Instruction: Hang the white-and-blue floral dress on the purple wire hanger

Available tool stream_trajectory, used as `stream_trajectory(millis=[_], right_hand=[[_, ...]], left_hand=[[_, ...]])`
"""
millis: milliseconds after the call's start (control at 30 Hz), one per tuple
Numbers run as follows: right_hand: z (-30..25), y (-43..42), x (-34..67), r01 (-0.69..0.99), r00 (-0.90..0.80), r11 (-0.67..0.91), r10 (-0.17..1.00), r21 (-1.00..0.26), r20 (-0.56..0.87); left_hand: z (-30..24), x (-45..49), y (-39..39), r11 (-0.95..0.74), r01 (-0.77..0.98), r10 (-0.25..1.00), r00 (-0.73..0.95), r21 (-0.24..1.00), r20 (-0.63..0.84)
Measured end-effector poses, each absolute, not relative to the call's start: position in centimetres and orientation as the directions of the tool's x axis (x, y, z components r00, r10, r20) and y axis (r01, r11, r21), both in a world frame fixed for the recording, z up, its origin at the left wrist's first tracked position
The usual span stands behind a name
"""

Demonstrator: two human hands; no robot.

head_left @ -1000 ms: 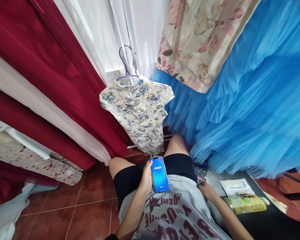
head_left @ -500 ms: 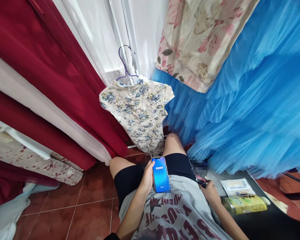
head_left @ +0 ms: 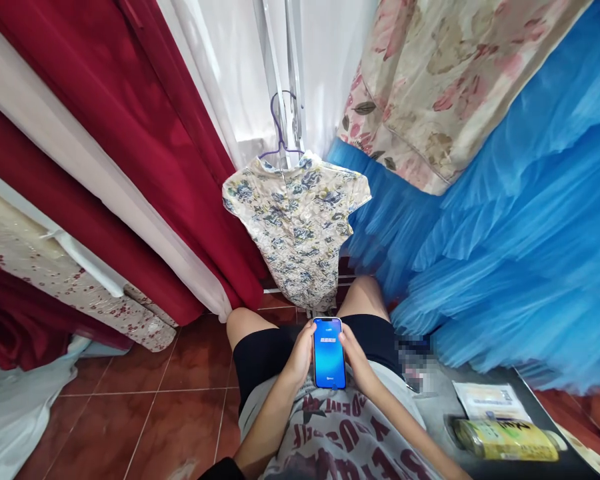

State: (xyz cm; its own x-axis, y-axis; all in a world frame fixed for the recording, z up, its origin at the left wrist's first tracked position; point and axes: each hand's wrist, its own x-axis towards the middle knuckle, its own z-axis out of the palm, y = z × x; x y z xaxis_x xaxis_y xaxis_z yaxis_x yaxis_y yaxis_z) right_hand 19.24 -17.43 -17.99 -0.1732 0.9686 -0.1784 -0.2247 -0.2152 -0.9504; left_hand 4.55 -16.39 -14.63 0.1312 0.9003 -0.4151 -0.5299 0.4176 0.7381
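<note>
A smartphone (head_left: 329, 357) with a lit blue screen is upright above my lap. Its left edge rests in my left hand (head_left: 300, 353), fingers wrapped behind it and thumb by the upper left side. My right hand (head_left: 357, 357) grips the opposite edge, its thumb at the upper right of the screen. The fingers behind the phone are hidden. Just beyond my knees, a cream short-sleeved garment with blue flowers (head_left: 305, 227) hangs from a purple hanger (head_left: 281, 133).
Dark red fabric (head_left: 180, 153) drapes on the left, blue tulle (head_left: 505, 253) on the right beneath a floral cloth (head_left: 430, 100). On a dark surface (head_left: 430, 413) at my right lie a yellow-labelled bottle (head_left: 507, 440) and a white packet (head_left: 490, 400). Red tiles (head_left: 190, 373) cover the floor.
My right hand has come from the dark surface at the right to the phone and now holds it too. The view has shifted slightly left.
</note>
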Motion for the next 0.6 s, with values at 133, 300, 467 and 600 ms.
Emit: stream_trajectory(millis=[133, 300, 467, 600], right_hand=[[-17.4, -17.9, 18.1, -0.218, -0.229, -0.153, 0.968, -0.964, -0.102], [-16.5, -18.5, 18.8, -0.279, -0.268, -0.151, 0.96, -0.948, -0.074], [-16.0, -18.6, 19.0, -0.303, -0.253, -0.132, 0.966, -0.944, -0.054], [-16.5, -18.6, 19.1, -0.292, -0.264, -0.119, 0.964, -0.949, -0.04]], left_hand=[[-15.1, 4.0, -16.5, 0.387, -0.535, 0.915, 0.126, 0.751, -0.382], [-15.5, 4.2, -16.4, 0.413, -0.568, 0.9, 0.133, 0.712, -0.415], [-15.1, 4.5, -16.3, 0.409, -0.582, 0.9, 0.129, 0.703, -0.417], [-14.9, 4.4, -16.3, 0.411, -0.584, 0.895, 0.114, 0.7, -0.431]])
